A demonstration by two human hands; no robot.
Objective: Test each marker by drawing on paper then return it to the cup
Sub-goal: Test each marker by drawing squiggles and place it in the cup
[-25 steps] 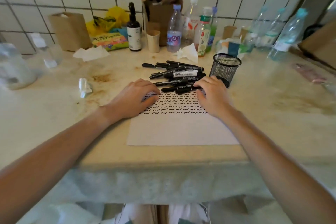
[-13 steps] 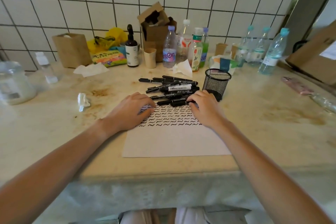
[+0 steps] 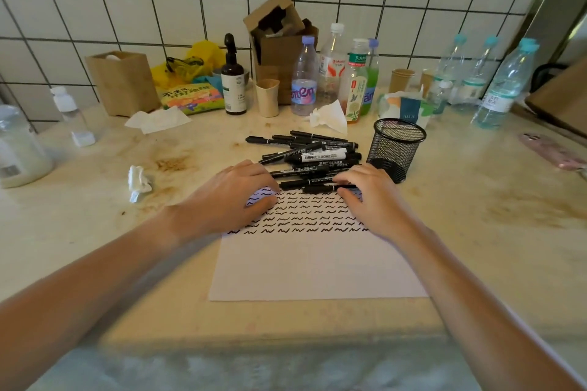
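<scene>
A white sheet of paper lies at the counter's front edge, its upper part covered with rows of black squiggles. Just behind it sits a pile of several black markers, all capped. An empty black mesh cup stands upright to the right of the pile. My left hand rests on the paper's upper left corner, fingers relaxed, its fingertips close to the markers' left ends. My right hand is on the paper's upper right and pinches the nearest marker between thumb and fingers.
Along the tiled wall stand several plastic bottles, a dark pump bottle, an open cardboard box, paper cups and a tissue pack. A crumpled tissue lies at left, a white jar at far left, a pink object at right.
The view has tilted up, showing more wall. My right hand's thumb and fingers have closed on the nearest marker. My left hand has stayed on the paper.
</scene>
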